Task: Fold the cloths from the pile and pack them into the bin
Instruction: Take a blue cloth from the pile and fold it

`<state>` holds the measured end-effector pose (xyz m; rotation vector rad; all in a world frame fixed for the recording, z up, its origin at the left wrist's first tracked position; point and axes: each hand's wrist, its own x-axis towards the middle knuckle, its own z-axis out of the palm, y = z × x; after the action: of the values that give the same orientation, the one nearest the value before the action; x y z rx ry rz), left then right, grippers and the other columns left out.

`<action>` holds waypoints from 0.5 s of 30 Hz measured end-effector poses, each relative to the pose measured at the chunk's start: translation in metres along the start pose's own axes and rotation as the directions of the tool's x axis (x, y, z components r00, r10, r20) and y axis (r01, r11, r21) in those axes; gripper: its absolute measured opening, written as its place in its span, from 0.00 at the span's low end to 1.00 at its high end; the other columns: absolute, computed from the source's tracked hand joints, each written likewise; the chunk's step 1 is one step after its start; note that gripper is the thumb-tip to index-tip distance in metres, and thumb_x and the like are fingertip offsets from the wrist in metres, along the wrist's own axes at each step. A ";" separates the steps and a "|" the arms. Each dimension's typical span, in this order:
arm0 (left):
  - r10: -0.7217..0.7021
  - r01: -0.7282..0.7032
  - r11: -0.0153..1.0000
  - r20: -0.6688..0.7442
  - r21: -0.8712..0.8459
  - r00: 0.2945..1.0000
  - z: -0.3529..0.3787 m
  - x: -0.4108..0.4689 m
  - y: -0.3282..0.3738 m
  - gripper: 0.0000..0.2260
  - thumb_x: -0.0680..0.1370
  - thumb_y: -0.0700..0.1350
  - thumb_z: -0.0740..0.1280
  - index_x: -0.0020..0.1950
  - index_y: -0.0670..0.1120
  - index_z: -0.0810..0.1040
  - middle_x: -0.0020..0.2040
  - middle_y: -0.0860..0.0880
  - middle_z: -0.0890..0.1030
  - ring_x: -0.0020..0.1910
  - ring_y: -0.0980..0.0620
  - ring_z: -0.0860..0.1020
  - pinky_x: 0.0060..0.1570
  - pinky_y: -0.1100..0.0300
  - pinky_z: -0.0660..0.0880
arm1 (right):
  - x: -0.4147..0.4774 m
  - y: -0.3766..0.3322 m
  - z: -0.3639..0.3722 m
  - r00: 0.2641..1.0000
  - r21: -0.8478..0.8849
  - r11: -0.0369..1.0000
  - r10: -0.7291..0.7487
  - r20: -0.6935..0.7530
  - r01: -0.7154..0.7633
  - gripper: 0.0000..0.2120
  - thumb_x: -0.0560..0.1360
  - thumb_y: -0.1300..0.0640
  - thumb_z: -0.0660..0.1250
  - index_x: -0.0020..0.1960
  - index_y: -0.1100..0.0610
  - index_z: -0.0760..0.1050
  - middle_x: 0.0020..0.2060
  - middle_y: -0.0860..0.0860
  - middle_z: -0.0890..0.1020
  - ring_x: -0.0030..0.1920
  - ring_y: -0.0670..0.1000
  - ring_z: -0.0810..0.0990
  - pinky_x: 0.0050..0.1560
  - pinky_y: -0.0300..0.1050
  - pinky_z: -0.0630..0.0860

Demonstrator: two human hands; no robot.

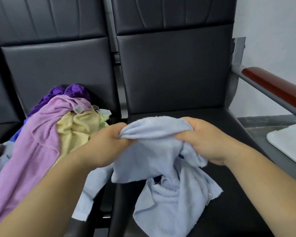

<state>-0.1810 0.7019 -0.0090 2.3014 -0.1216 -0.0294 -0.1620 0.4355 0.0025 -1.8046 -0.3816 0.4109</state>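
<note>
Over the black seat [237, 194]: two hands grip one pale blue cloth [152, 161], not yet folded.
Left hand [108, 144] and right hand [205, 141] each bunch its top edge in curled fingers, probably hunting corners to spread it; the rest drapes on the seat. Pile [46, 134] alongside shows at least four cloths: purple, lilac, yellow, blue. One white rim [289, 144] far right, likely the bin.

Pale blue cloth [154, 151] hangs crumpled over the black seat [232, 216], top edge gripped at both ends, lower folds trailing on it; the pile [46, 134] of lilac, yellow and purple cloths lies heaped left of that seat.
</note>
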 end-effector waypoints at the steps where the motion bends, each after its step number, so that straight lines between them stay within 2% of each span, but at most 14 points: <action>1: 0.002 -0.009 0.995 -0.062 -0.100 0.998 0.001 0.000 0.002 0.09 0.78 0.48 0.68 0.48 0.43 0.77 0.36 0.51 0.75 0.35 0.56 0.71 0.35 0.60 0.69 | 0.000 0.001 0.000 0.998 0.009 1.000 -0.012 0.063 0.011 0.09 0.79 0.58 0.71 0.43 0.45 0.81 0.37 0.44 0.84 0.37 0.43 0.82 0.38 0.38 0.76; 2: 0.000 -0.023 0.982 -0.124 -0.189 0.992 0.001 0.001 0.005 0.06 0.78 0.45 0.66 0.48 0.42 0.77 0.36 0.51 0.75 0.35 0.56 0.72 0.34 0.60 0.69 | 0.000 0.001 0.000 0.994 -0.015 1.000 0.003 0.110 -0.002 0.06 0.77 0.58 0.74 0.46 0.47 0.81 0.40 0.44 0.86 0.40 0.44 0.84 0.40 0.39 0.78; 3: -0.001 -0.045 0.963 -0.172 -0.265 0.985 0.000 0.001 0.010 0.05 0.78 0.43 0.66 0.48 0.42 0.77 0.36 0.50 0.76 0.35 0.56 0.73 0.34 0.60 0.69 | 0.001 0.004 -0.002 0.990 -0.106 0.994 0.039 0.138 -0.024 0.07 0.74 0.57 0.78 0.46 0.49 0.80 0.40 0.44 0.85 0.41 0.46 0.84 0.41 0.41 0.79; 5: 0.030 -0.098 0.924 -0.184 -0.371 0.982 -0.001 -0.001 0.015 0.04 0.75 0.46 0.69 0.44 0.46 0.77 0.38 0.51 0.78 0.38 0.56 0.76 0.37 0.59 0.71 | 0.005 0.010 -0.004 0.982 -0.437 0.897 0.140 0.128 -0.070 0.10 0.69 0.53 0.80 0.40 0.48 0.78 0.36 0.45 0.83 0.36 0.50 0.82 0.38 0.47 0.79; 6: 0.065 -0.117 0.916 -0.147 -0.384 0.987 -0.003 -0.002 0.017 0.07 0.72 0.49 0.72 0.42 0.47 0.77 0.38 0.51 0.78 0.38 0.55 0.76 0.38 0.57 0.72 | 0.008 0.012 -0.006 0.980 -0.578 0.811 0.174 0.099 -0.085 0.12 0.70 0.52 0.78 0.36 0.49 0.75 0.32 0.46 0.80 0.33 0.50 0.78 0.35 0.47 0.76; 8: 0.084 -0.079 0.947 0.004 -0.311 0.996 -0.006 -0.005 0.016 0.14 0.67 0.52 0.76 0.45 0.46 0.79 0.40 0.46 0.81 0.39 0.52 0.78 0.39 0.52 0.74 | 0.012 0.012 -0.007 0.991 -0.697 0.714 0.128 0.041 -0.064 0.17 0.74 0.56 0.73 0.31 0.54 0.68 0.26 0.46 0.71 0.29 0.47 0.67 0.32 0.43 0.67; 9: 0.063 -0.040 0.976 0.101 -0.215 0.993 -0.007 -0.006 0.014 0.17 0.66 0.52 0.78 0.47 0.45 0.79 0.41 0.44 0.82 0.40 0.52 0.79 0.41 0.51 0.76 | 0.012 0.011 -0.009 0.997 -0.650 0.757 0.079 -0.005 -0.063 0.15 0.76 0.58 0.70 0.33 0.56 0.69 0.27 0.47 0.70 0.29 0.48 0.66 0.31 0.42 0.65; 10: 0.030 -0.012 0.995 0.186 -0.097 0.982 -0.008 -0.006 0.011 0.18 0.65 0.52 0.78 0.48 0.43 0.80 0.41 0.45 0.83 0.39 0.53 0.79 0.42 0.52 0.77 | 0.010 0.010 -0.012 0.996 -0.498 0.863 0.057 -0.064 -0.081 0.11 0.78 0.59 0.68 0.37 0.60 0.73 0.29 0.49 0.72 0.30 0.48 0.67 0.31 0.41 0.65; 11: -0.002 -0.001 1.000 0.233 0.016 0.972 -0.007 -0.005 0.005 0.17 0.66 0.52 0.77 0.47 0.43 0.79 0.38 0.48 0.81 0.38 0.55 0.78 0.42 0.53 0.76 | 0.009 0.009 -0.014 0.993 -0.266 0.960 0.065 -0.103 -0.090 0.08 0.79 0.60 0.66 0.42 0.63 0.76 0.31 0.53 0.75 0.32 0.50 0.69 0.32 0.41 0.66; 12: -0.029 0.007 0.996 0.239 0.090 0.971 -0.005 -0.005 0.002 0.15 0.68 0.52 0.76 0.46 0.44 0.79 0.36 0.51 0.79 0.36 0.56 0.76 0.42 0.54 0.74 | 0.008 0.008 -0.015 0.990 -0.040 0.996 0.078 -0.117 -0.084 0.08 0.80 0.61 0.64 0.47 0.64 0.80 0.34 0.58 0.78 0.36 0.52 0.72 0.36 0.44 0.68; 13: -0.043 0.020 0.994 0.216 0.108 0.975 -0.004 -0.004 -0.002 0.12 0.70 0.51 0.74 0.45 0.45 0.79 0.35 0.52 0.78 0.36 0.57 0.74 0.42 0.54 0.73 | 0.007 0.009 -0.016 0.991 0.123 0.990 0.084 -0.104 -0.071 0.07 0.80 0.62 0.65 0.51 0.63 0.82 0.41 0.64 0.82 0.41 0.56 0.75 0.42 0.49 0.69; 14: -0.045 0.032 0.997 0.188 0.072 0.981 -0.003 -0.004 -0.004 0.11 0.72 0.52 0.72 0.46 0.46 0.79 0.36 0.50 0.79 0.36 0.57 0.75 0.42 0.54 0.73 | 0.006 0.010 -0.016 0.994 0.231 0.971 0.074 -0.075 -0.055 0.08 0.79 0.62 0.68 0.55 0.62 0.83 0.50 0.69 0.83 0.46 0.59 0.77 0.47 0.54 0.70; 15: -0.038 0.040 0.999 0.152 -0.012 0.988 -0.002 -0.004 -0.003 0.10 0.73 0.52 0.70 0.47 0.47 0.80 0.38 0.48 0.81 0.38 0.57 0.76 0.43 0.54 0.73 | 0.006 0.011 -0.015 0.998 0.292 0.955 0.055 -0.021 -0.046 0.12 0.76 0.62 0.71 0.58 0.63 0.82 0.56 0.71 0.81 0.50 0.62 0.80 0.51 0.56 0.72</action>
<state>-0.1845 0.7054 -0.0102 2.2852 -0.1544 -0.2257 -0.1494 0.4224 -0.0049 -1.5319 -0.2406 0.4516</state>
